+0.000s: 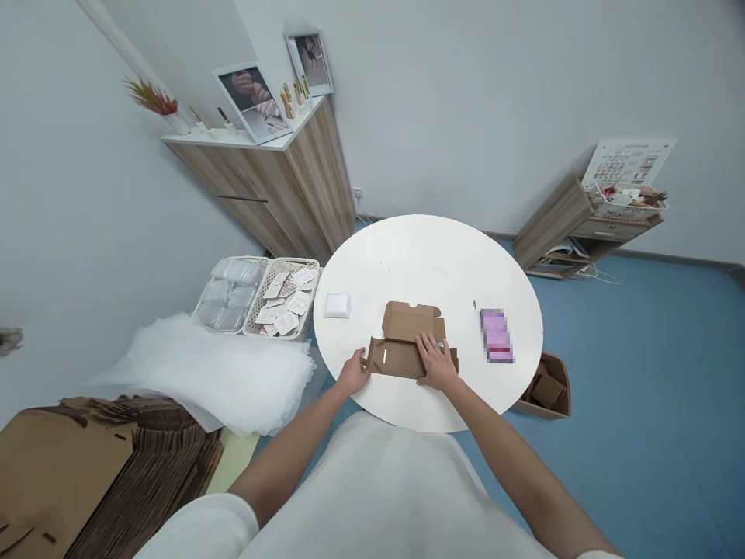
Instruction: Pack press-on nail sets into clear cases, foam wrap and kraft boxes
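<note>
On the round white table, near edge, centre: one brown cardboard blank, partly opened out, its far panel hinged away from us. We judge the flat top serves as backing, so the card can be pressed without bending.

Left hand: at the blank's left end, fingers curled narrowly around the edge flap; we cannot tell whether they pinch it or only touch. The placing suggests steadying that end.

Right hand: palm down, fingers spread wide across the right part of the near panel and the fold, gripping nothing; probably laid so to keep the card from springing up.

Left of the blank, well apart: one white square packet. Right of it: one purple item, blurred beyond identification. Both sit aside, which we suppose leaves the middle free for the hands.

Beside the table, left: clear packets and printed cards in two white baskets, sorted by kind, apparently for easy reach; white sheets, loosely piled; stacked cardboard, mostly edge-on, presumably to save space.

Floor, right: one open carton, brown card pieces inside.
</note>
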Tool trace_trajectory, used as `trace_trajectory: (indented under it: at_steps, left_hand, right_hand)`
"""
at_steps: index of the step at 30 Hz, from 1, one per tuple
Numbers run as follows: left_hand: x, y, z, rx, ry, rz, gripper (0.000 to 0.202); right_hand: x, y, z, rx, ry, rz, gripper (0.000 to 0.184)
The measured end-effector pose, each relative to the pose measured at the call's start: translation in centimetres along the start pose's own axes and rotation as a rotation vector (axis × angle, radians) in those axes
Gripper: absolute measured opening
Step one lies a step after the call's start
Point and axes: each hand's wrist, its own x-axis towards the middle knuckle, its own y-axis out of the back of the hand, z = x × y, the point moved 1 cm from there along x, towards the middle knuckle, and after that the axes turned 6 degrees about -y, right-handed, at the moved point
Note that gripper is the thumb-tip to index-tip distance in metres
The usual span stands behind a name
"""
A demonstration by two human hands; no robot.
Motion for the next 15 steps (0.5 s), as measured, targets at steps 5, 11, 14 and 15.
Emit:
trace_trajectory:
  at_steps: [5, 11, 14, 15]
  left_hand:
    - [-0.1, -0.3, 1.4, -0.029, -0.068, 0.056, 0.033]
    - [-0.6, -0.2, 2.6, -0.024, -0.100, 0.117, 0.033]
    - [-0.7, -1.2, 3.4, -0.018, -0.139, 0.076, 0.033]
    - [-0.7, -1.5, 3.6, -0.007, -0.140, 0.078, 0.033]
  right_hand:
    - [-0.1, 0.2, 0.0, 0.021, -0.003, -0.021, 0.112]
    - [-0.1, 0.2, -0.2, 0.027, -0.026, -0.019, 0.112]
    - [-0.1, 0.2, -0.6, 0.005, -0.005, -0.023, 0.111]
    - [-0.1, 0.1, -0.7, 0.000, -0.002, -0.024, 0.112]
